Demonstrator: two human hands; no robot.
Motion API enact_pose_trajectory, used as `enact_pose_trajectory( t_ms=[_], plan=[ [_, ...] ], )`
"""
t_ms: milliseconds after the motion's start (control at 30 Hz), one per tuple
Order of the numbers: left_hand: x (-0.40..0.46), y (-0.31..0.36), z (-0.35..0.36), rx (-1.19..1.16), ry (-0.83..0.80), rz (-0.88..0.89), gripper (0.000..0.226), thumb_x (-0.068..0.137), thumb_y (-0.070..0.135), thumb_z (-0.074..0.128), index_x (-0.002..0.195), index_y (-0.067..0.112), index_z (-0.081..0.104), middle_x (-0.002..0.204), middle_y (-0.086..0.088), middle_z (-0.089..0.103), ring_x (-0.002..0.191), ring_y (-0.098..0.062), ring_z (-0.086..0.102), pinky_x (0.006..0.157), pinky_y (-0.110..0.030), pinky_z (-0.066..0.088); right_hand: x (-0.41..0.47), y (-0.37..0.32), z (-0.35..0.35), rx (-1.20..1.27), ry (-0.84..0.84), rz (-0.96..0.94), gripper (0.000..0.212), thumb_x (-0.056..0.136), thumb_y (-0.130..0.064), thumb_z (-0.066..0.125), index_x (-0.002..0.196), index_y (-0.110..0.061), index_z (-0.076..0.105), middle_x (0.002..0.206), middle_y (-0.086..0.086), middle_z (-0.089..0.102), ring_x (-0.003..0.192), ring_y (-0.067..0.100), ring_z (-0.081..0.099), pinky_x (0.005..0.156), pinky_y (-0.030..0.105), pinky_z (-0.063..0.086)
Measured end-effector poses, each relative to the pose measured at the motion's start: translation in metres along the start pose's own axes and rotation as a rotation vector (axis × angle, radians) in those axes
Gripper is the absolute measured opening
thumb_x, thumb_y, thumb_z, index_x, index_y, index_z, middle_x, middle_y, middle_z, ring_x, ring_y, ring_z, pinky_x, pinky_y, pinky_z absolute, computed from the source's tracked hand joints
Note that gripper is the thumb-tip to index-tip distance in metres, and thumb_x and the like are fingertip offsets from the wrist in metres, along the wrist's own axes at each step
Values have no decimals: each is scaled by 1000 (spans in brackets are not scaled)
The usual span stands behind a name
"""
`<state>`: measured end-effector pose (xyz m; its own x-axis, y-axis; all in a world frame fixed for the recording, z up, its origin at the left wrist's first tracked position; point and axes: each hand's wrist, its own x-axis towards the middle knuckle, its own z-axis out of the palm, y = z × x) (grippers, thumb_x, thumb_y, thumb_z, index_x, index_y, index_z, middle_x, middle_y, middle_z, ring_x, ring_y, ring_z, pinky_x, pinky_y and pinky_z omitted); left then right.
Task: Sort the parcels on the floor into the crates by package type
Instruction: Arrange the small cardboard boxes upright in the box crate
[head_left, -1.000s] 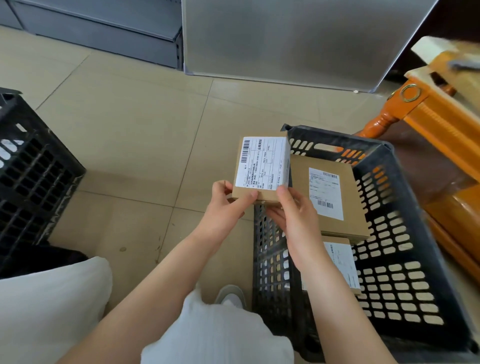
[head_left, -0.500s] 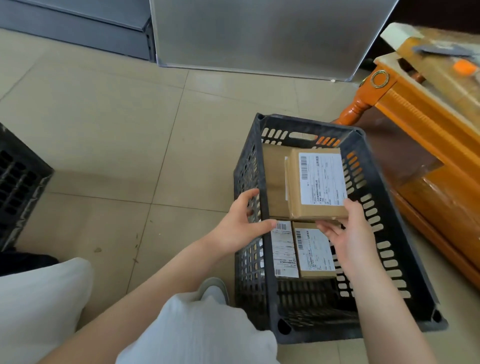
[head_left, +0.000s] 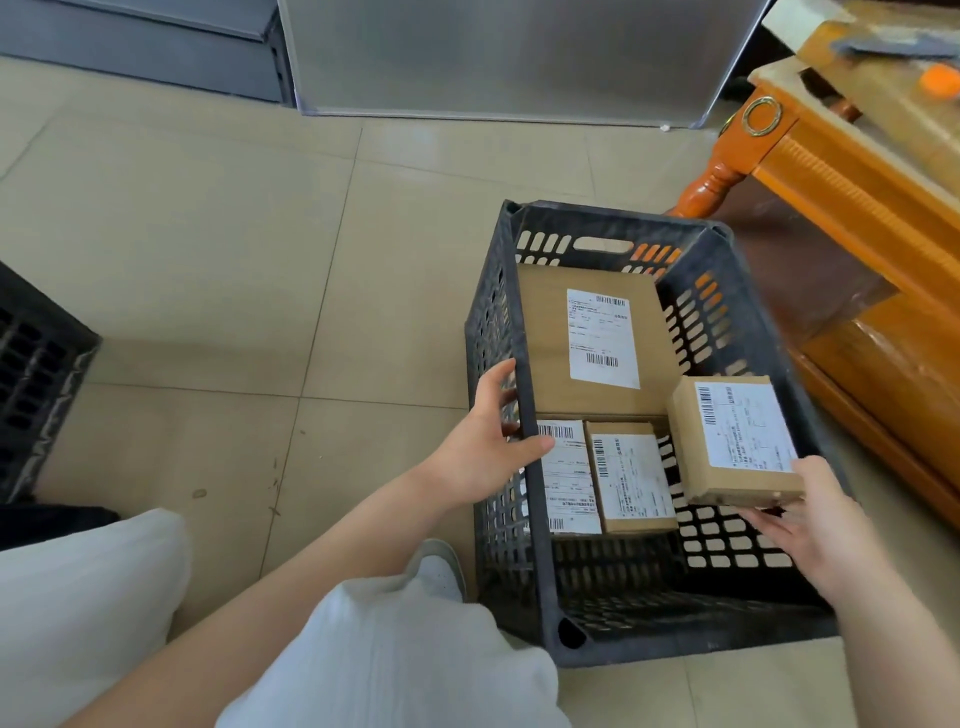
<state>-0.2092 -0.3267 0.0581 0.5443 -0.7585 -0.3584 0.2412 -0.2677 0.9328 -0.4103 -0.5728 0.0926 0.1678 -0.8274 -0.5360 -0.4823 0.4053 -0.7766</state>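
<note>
The left hand (head_left: 480, 447) reaches forward from the lower left with its forearm angled across the white trouser leg (head_left: 384, 654). Its grip is closed on the left rim of the black crate (head_left: 524, 364): the thumb lies over the inner side of the wall and the fingers curl round the outer side. The right hand (head_left: 810, 525) comes in from the lower right, palm turned up, and its grip holds a small cardboard box (head_left: 737, 441) from beneath, thumb against the near right corner. That box hangs tilted over the crate's right wall, label facing up.

The floor (head_left: 208, 249) is pale beige tile with dark grout lines and a few small marks near the left knee. A grey metal panel (head_left: 498, 52) stands along the far edge, beside a darker grey unit (head_left: 145, 41) at the far left. An orange wooden piece of furniture (head_left: 852, 208) with a turned leg stands to the right of the crate, very near it. A second black crate (head_left: 36, 374) sits at the left edge of the view, well apart from the first.

Inside the black crate a large flat box (head_left: 592, 338) fills the far end, its white label up. At the near side of it lie two smaller parcels side by side: a white-labelled parcel (head_left: 566, 478) against the left wall and a brown labelled box (head_left: 628, 478) just beside it.
</note>
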Motion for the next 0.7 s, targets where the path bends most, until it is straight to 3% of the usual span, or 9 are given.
enact_pose_trajectory(
  t_ms=[67,267,467,633,700],
  plan=[
    [0,-1,0,2,-4,-2,85,92,13,66,150,37,8,132,14,37,102,2,54,74,-10,52,3,1,-9,7,31,57,37,99,-33,44,134,-21,52,118,9,69,101,25,66,92,42,53],
    [1,-1,0,-3,-12,-7,85,93,13,65,151,37,8,132,14,36,100,8,50,69,-4,49,-2,7,-16,-114,41,139,26,102,-31,46,123,-17,51,98,9,69,94,24,66,100,47,51],
    [0,-2,-1,8,-11,-21,86,94,15,64,152,37,5,133,16,35,97,12,49,71,-6,48,8,15,-5,-143,28,226,32,102,-31,50,131,-21,53,123,16,64,116,32,60,90,45,56],
    [-1,-1,-2,5,-19,-25,86,95,16,62,154,37,3,132,16,33,93,13,48,66,-3,47,16,18,8,-93,-9,219,13,104,-27,47,102,-24,60,116,13,66,115,28,59,98,52,53],
    [-1,-1,-2,-5,-24,-25,85,96,15,61,154,36,3,132,17,32,93,11,48,64,-2,46,21,23,10,-67,-30,221,11,103,-20,51,108,-19,61,120,13,65,117,27,58,97,49,53]
  ],
)
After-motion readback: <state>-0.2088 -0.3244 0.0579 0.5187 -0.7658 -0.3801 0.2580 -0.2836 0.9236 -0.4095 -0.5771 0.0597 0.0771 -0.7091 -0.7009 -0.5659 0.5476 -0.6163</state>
